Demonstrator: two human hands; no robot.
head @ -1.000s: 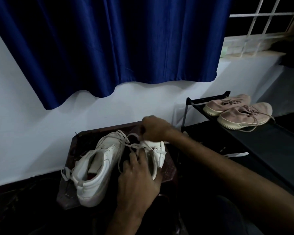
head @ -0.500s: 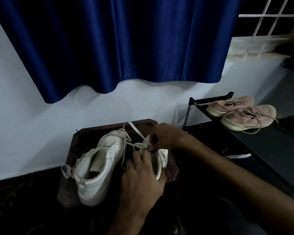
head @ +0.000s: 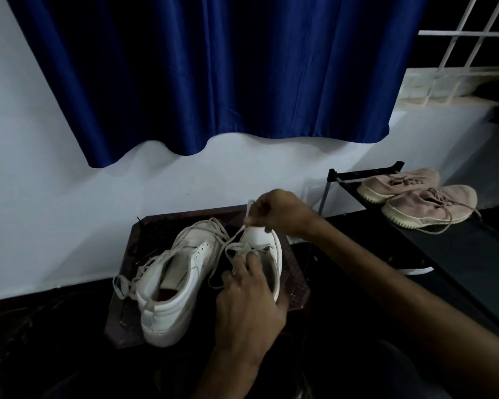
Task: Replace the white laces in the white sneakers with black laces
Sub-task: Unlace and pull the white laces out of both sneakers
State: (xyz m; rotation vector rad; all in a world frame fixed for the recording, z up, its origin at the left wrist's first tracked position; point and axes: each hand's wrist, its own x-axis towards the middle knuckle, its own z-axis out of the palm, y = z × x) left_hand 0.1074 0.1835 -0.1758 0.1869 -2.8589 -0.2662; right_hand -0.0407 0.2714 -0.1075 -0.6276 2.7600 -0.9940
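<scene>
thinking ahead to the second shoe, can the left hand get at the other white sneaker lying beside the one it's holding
Probably yes: the left hand holds the rightmost white sneaker, and the other sneaker lies right beside it on the same stool, nothing between them.

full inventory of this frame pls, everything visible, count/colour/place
curtain: 1, dark blue, hangs over the wall at top
wall: 1, white, behind everything
window grille: 1, white, top right
low table: 1, dark brown, centre, against the wall
white sneakers: 2, white, side by side on the low table
white laces: loosened, white, still threaded in both sneakers
shoe rack: 1, black, right
pink sneakers: 2, dusty pink with cream soles, on top of the shoe rack
right hand: 1, above the right-side sneaker's toe, fingers pinch a white lace strand pulled upward
left hand: 1, holds the right-side sneaker at its collar, fingers on the lacing
</scene>
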